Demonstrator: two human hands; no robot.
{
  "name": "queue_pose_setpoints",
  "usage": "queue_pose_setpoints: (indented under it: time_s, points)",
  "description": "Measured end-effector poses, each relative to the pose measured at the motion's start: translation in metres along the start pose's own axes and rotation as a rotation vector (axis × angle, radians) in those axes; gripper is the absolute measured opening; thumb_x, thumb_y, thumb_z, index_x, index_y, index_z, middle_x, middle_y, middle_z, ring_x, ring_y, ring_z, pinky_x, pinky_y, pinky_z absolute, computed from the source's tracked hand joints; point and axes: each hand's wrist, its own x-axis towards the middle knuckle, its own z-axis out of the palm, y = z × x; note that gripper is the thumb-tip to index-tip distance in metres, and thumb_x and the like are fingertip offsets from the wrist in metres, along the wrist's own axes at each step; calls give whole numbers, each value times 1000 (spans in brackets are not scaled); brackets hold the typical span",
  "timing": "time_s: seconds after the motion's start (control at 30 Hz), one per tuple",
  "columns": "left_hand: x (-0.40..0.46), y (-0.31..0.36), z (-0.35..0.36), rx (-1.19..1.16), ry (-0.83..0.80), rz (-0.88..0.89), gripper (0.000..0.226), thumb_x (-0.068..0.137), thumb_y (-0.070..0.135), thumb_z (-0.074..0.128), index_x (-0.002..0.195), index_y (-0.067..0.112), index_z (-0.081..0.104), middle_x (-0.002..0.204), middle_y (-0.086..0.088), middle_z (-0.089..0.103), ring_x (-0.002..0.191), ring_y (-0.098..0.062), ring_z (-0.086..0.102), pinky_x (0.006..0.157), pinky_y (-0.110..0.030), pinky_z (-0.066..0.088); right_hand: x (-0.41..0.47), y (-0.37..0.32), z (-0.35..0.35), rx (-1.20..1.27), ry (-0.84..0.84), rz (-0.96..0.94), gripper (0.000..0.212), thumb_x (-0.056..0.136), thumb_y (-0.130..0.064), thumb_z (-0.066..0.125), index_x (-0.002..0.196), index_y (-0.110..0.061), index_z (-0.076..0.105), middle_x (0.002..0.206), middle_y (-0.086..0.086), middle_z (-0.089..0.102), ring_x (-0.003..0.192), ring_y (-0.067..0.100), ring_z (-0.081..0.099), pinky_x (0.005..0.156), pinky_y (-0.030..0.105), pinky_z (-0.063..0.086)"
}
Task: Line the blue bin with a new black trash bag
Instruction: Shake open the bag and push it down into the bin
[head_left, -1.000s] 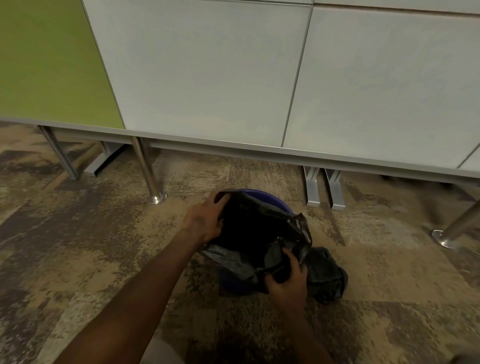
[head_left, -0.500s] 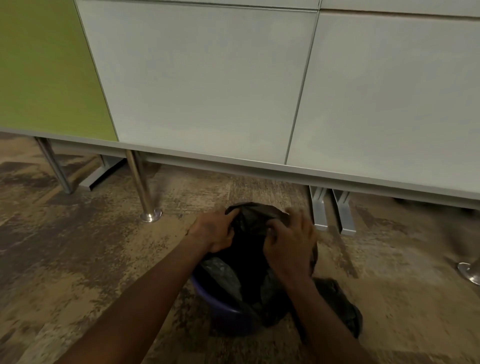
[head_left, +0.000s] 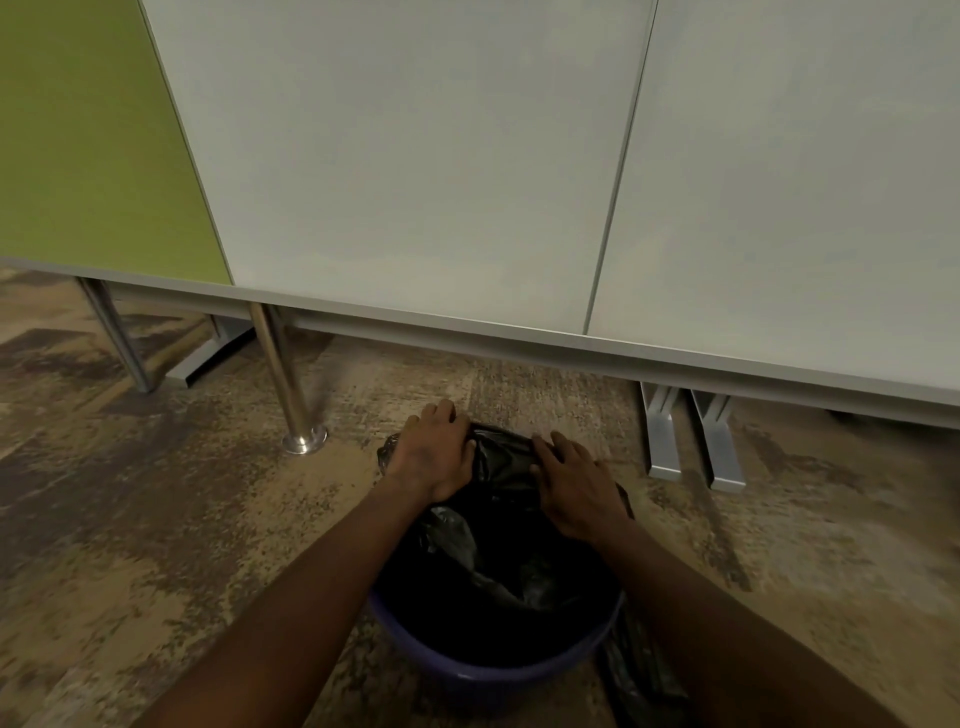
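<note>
Head view looks down on a blue bin (head_left: 493, 670) standing on mottled brown carpet (head_left: 156, 519), just in front of a row of pale cabinet panels (head_left: 415, 182) raised on metal legs. A black trash bag (head_left: 498, 545) sits inside the bin, its plastic crumpled and glossy within and pulled up over the far rim. On the near side the bin's blue rim is bare, with no plastic folded over it.

Both arms reach in from the near edge. The left hand (head_left: 431, 457) lies on the far-left part of the rim, fingers curled over the bag's edge and gripping the plastic there. The right hand (head_left: 576, 483) rests on the far-right part of the rim, fingers bent and pressed down on the bag; whether it pinches the plastic or only pushes on it cannot be told.

More black plastic (head_left: 639, 675) hangs or lies outside the bin at its near-right side, touching the wall.

A chrome leg (head_left: 283, 379) stands on the carpet to the left of the bin, apart from it.
</note>
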Motion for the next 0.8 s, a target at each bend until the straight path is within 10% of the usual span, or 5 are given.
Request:
queue_pose_setpoints:
  time_s: [0.43,0.6,0.7,0.8]
  points:
    - [7,-32,27,-188,-274,-123,89,78,49,77,153,31,32,138,-9,55,126,-33,57,108,-48,44,36,3,-5,110,-62,32,58,101,-61,42,145,-22,44,128,17,65,114,36,64,96,45,51]
    - [16,-43,24,-542,-336,-183,75,67,36,94,133,26,58,123,-2,70,114,-22,65,94,-26,48,42,8,-7,195,-152,109,67,91,-68,56,135,-17,54,125,14,68,110,33,66,84,35,48]
    - [19,-52,24,-902,-379,-331,36,73,49,90,97,26,76,99,3,79,100,-17,74,99,-36,55,40,11,-2,179,-100,120,73,86,-71,60,133,-15,55,124,14,68,110,33,66,82,34,47]
    - [8,-63,28,-1188,-318,-525,47,77,56,83,100,14,80,106,-8,80,105,-29,75,104,-48,54,38,15,0,199,-61,111,81,81,-77,59,137,-18,51,127,13,66,110,31,65,84,34,49]
